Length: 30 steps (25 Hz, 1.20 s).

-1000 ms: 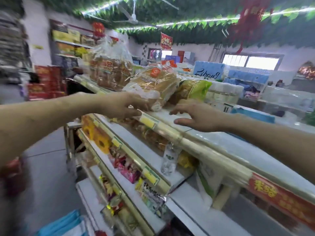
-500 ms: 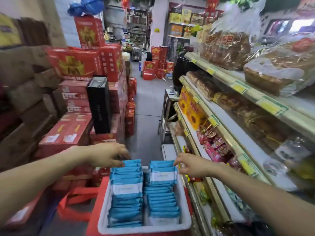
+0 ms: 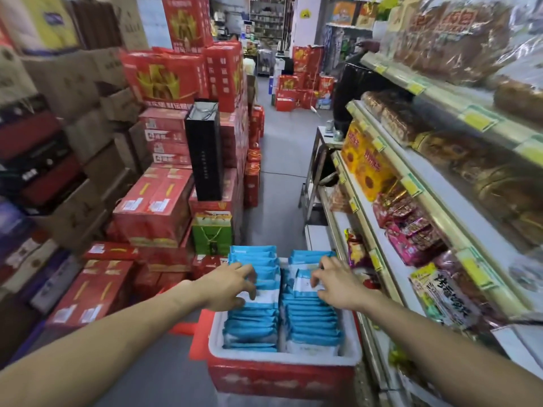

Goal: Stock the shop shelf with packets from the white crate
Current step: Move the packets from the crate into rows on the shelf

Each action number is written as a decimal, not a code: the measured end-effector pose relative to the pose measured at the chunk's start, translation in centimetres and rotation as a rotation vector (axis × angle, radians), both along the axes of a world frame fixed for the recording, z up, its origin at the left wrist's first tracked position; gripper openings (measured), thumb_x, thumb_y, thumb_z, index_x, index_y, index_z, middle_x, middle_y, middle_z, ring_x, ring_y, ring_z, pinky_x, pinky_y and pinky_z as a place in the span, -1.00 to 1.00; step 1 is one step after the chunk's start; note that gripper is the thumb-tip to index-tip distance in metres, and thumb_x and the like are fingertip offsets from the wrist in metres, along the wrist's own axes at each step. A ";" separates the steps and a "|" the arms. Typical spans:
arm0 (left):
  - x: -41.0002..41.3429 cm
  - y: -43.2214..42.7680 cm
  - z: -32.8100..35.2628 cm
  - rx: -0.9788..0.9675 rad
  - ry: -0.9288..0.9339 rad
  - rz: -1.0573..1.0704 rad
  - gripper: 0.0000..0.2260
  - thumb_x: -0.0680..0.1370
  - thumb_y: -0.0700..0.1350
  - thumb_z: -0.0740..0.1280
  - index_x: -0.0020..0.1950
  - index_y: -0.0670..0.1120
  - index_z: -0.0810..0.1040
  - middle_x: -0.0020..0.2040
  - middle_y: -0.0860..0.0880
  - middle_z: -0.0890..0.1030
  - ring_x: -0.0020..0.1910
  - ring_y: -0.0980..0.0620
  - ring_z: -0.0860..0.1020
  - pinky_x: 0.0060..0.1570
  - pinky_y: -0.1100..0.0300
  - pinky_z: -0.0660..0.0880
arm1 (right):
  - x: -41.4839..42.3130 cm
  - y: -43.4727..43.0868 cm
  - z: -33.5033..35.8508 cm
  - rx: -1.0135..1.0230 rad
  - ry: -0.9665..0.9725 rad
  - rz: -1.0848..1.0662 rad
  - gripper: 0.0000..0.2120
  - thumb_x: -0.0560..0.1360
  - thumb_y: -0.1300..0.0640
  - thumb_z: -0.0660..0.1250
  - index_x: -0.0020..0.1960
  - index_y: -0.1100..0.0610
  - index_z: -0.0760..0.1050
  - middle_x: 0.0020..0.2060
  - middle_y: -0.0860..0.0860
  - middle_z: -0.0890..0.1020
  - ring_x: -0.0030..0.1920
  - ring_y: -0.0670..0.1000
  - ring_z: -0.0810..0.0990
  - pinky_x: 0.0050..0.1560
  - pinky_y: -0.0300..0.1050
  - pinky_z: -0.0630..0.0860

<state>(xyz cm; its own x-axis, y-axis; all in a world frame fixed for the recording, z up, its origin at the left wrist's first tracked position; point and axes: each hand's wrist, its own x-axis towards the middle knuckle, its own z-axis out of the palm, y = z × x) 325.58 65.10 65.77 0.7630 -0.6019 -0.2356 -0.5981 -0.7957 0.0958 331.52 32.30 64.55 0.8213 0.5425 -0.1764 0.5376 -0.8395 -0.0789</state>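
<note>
Grey aisle floor (image 3: pixel 283 174) beside stacked red cartons (image 3: pixel 152 204).

Two rows of blue packets (image 3: pixel 252 327) in white crate (image 3: pixel 282 358)

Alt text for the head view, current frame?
The left hand and right hand each pinch a packet in a white crate holding two rows of blue packets. Stocked shelves run along the right; red boxes are stacked on the left.

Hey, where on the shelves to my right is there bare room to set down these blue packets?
Bare white board runs along the middle shelf, between its yellow-tagged rail and the brown bread loaves. A narrower strip lies below, before the pink snack packets. The top shelf's bagged bread sits crowded.
</note>
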 end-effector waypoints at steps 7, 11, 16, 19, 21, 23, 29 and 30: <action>0.6 -2.0 -2.1 -0.137 -0.033 -0.033 -0.66 0.53 -0.25 0.23 0.14 0.09 0.66 0.19 0.09 0.60 0.13 -0.05 0.56 0.10 0.03 0.52 | -0.5 -1.0 0.1 0.016 0.011 0.058 -0.59 0.52 0.33 0.31 0.18 -0.11 0.64 0.30 -0.05 0.49 0.34 0.05 0.41 0.39 0.05 0.38; 1.9 -2.8 1.1 -0.186 0.029 -0.081 -0.64 0.53 -0.26 0.20 0.13 0.10 0.63 0.20 0.11 0.58 0.18 0.03 0.57 0.14 0.08 0.52 | -1.2 -0.7 3.1 0.018 -0.034 0.022 -0.60 0.54 0.31 0.30 0.26 -0.05 0.66 0.17 -0.04 0.60 0.23 0.05 0.49 0.31 0.04 0.44; 9.6 -8.1 12.1 -0.287 -0.032 -0.176 -0.64 0.63 -0.18 0.23 0.24 0.25 0.59 0.15 0.18 0.59 0.12 0.14 0.59 0.17 0.12 0.52 | -1.9 -6.6 16.6 0.072 -0.041 -0.042 -0.69 0.51 0.22 0.42 0.20 -0.04 0.67 0.09 -0.04 0.58 0.14 0.02 0.55 0.18 -0.01 0.49; 13.0 -14.6 21.0 -0.361 -0.021 -0.303 -0.61 0.62 -0.26 0.31 0.25 0.20 0.65 0.18 0.21 0.61 0.14 0.21 0.57 0.18 0.37 0.44 | -3.0 -12.0 26.5 0.050 -0.127 -0.090 -0.71 0.53 0.18 0.45 0.21 -0.08 0.67 0.12 -0.07 0.60 0.14 -0.04 0.53 0.20 -0.10 0.44; 14.3 -19.7 26.5 -0.366 -0.027 -0.405 -0.61 0.62 -0.26 0.32 0.24 0.22 0.66 0.19 0.16 0.62 0.13 0.14 0.57 0.18 0.27 0.48 | -4.8 -15.8 32.7 0.057 -0.157 -0.192 -0.68 0.54 0.18 0.46 0.24 -0.11 0.67 0.14 -0.07 0.59 0.13 -0.07 0.52 0.19 -0.14 0.41; 14.5 -24.9 31.5 -0.387 -0.032 -0.509 -0.59 0.62 -0.29 0.32 0.21 0.23 0.67 0.20 0.12 0.63 0.14 0.05 0.58 0.18 0.10 0.52 | -7.4 -19.6 38.0 0.090 -0.177 -0.303 -0.65 0.54 0.19 0.47 0.24 -0.15 0.67 0.14 -0.08 0.61 0.10 -0.10 0.54 0.17 -0.15 0.44; 11.6 -38.5 41.3 -0.443 -0.027 -0.793 -0.60 0.63 -0.24 0.31 0.20 0.28 0.65 0.20 0.03 0.64 0.15 -0.09 0.59 0.19 -0.12 0.54 | -16.8 -29.1 46.0 0.158 -0.281 -0.589 -0.64 0.54 0.23 0.45 0.21 -0.17 0.68 0.02 -0.29 0.62 0.01 -0.23 0.54 0.14 -0.16 0.46; 11.0 -40.4 42.2 -0.443 -0.021 -0.822 -0.61 0.63 -0.23 0.31 0.20 0.28 0.65 0.20 0.11 0.64 0.16 0.00 0.60 0.17 -0.07 0.55 | -18.2 -30.8 46.2 0.161 -0.291 -0.634 -0.63 0.54 0.24 0.45 0.22 -0.16 0.68 0.04 -0.25 0.63 0.03 -0.20 0.55 0.18 -0.12 0.47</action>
